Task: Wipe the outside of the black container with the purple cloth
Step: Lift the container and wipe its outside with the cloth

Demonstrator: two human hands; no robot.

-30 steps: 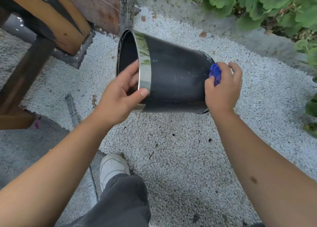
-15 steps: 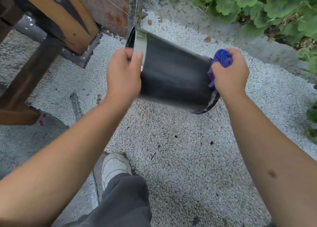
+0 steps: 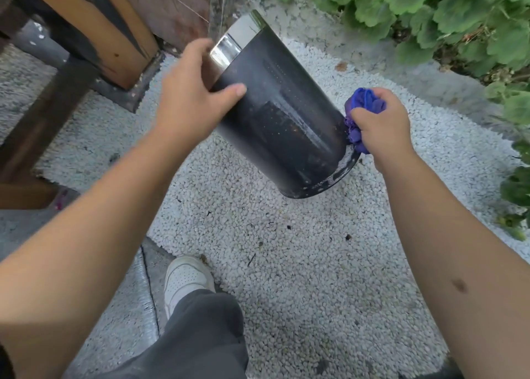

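Tilting between both hands, black container (image 3: 281,114) touches purple cloth (image 3: 362,112).

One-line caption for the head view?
Left hand grips tilted black container while right hand presses purple cloth near its base.

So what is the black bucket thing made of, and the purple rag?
The black container looks like metal or hard plastic with a smooth dark coat: it shows faint streaky reflections, and the band at its rim is mirror-shiny, probably polished metal. The purple cloth looks like soft fabric, since it bunches into folds in the right hand.
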